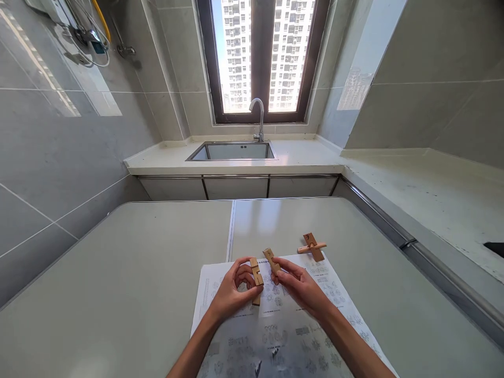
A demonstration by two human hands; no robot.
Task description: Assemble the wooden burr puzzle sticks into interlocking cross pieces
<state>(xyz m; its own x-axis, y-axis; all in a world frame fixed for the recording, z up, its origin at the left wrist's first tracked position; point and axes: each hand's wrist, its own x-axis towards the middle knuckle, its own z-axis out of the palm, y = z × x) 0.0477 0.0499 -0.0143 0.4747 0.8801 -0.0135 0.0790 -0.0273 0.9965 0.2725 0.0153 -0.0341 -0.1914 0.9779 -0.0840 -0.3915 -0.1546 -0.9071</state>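
Between the thumb and fingers of my left hand (236,291) is a notched wooden puzzle piece (256,273), held nearly upright. My right hand (299,283) pinches a second wooden puzzle piece (271,257), tilted and marked near its upper end. A small gap separates the two pieces. Both hands hover over a printed instruction sheet (271,333) covered in small diagrams. Beyond the right hand, at the sheet's far right corner, a flat wooden piece (313,245) lies crossed with a wooden rod (305,249). My fingers hide parts of the held pieces.
The sheet lies on a pale table (149,273) with a seam down its middle. Past the far edge stands a counter (307,152) with a sink (240,151) and a faucet (260,118), beneath a window (263,58). Another counter (425,184) runs along the right side.
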